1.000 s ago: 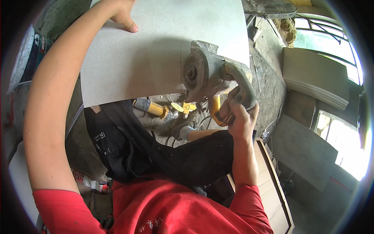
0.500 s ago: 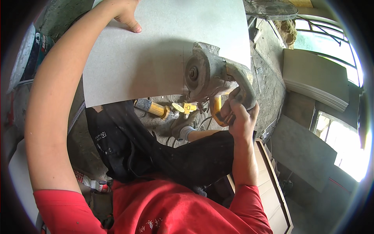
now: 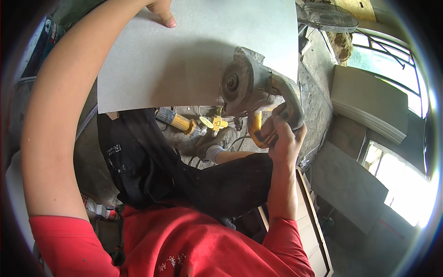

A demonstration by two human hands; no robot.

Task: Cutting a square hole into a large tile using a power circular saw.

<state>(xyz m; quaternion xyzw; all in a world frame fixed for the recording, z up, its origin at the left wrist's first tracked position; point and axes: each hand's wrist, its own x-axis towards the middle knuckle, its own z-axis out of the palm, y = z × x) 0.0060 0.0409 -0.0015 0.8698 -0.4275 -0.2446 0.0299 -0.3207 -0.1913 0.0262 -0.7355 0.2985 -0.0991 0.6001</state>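
My right hand (image 3: 285, 138) is wrapped round the rear handle of a dusty handheld circular saw (image 3: 242, 85) with a yellow grip part. The saw stands over the right part of a large pale grey slab (image 3: 134, 74), at its near edge. Its round guard and centre bolt show; the blade's contact with the slab is hidden. At the far left of the slab, my left hand (image 3: 162, 11) rests on the surface with its thumb stretched out. The upper edge of the picture cuts off the other fingers.
Below the slab's near edge, a yellow and grey power tool (image 3: 177, 121) and a smaller yellow tool (image 3: 217, 122) lie on the floor by my foot. A fan (image 3: 327, 17) stands at the far right. Stacked boards (image 3: 369, 101) lean near the windows. Brown panels (image 3: 307, 203) lie beside my right arm.
The view has shifted slightly, so the slab's near edge and my legs sit higher in the picture. My hands and the saw keep about the same places on the slab.
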